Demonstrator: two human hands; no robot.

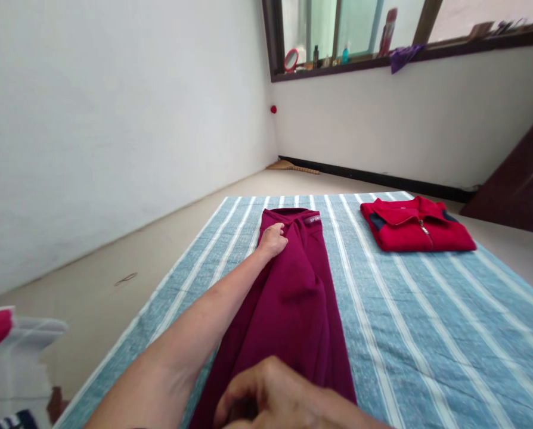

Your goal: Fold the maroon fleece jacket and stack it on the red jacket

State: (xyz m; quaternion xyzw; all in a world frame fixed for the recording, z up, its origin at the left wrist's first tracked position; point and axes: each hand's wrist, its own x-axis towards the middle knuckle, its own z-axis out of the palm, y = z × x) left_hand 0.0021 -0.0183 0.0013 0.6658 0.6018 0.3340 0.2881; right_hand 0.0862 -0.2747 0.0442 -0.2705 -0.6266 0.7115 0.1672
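Stretching along a blue striped mat (pixel 427 333) on the beige floor (pixel 159 250), the maroon garment (pixel 293 298) lies folded long and narrow. The left hand (pixel 273 238) has its fingers pinched on the far end, and the right hand (pixel 270 393) curls its fingers closed on the near end. A folded red jacket (pixel 416 225) rests well apart on the mat, below a white wall (pixel 114 119) and a cluttered window sill (pixel 383 59).
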